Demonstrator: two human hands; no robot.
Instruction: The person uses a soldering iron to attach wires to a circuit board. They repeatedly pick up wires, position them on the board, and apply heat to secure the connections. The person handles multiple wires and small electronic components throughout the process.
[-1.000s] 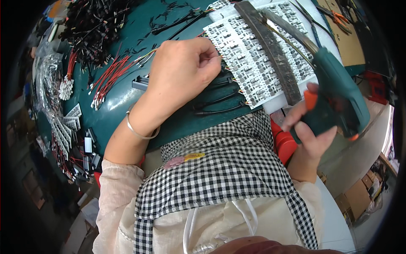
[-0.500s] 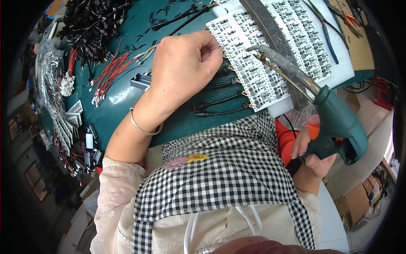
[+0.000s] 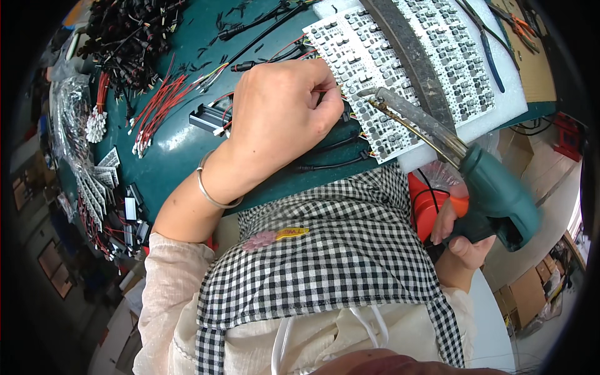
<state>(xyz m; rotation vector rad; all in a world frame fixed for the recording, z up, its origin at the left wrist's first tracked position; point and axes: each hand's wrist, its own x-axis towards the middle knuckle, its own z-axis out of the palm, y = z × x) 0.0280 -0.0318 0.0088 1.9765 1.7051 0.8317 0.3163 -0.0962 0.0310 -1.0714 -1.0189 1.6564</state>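
My left hand (image 3: 281,119) is closed in a pinch at the left edge of a white sheet of circuit boards (image 3: 390,134). A thin red wire (image 3: 322,92) shows between its thumb and forefinger; the fingertips are partly hidden. In my right hand (image 3: 465,247) is a green soldering gun (image 3: 503,190) with an orange trigger. Its metal tip hangs over the left part of the sheet, close to my left fingers; contact with the board cannot be made out. Black cables (image 3: 337,164) with coloured wire ends lie along the sheet's edge.
A dark metal bar (image 3: 412,59) lies across the sheet, on white foam (image 3: 515,103). Pliers (image 3: 487,53) and orange-handled cutters (image 3: 520,28) are at right. Red wires (image 3: 159,106), a black cable pile (image 3: 134,50) and a dark grey housing (image 3: 209,117) are at left.
My left hand has shifted slightly right and toward me along the sheet's edge. The soldering gun's tip has come down and a little left, nearer to that hand.
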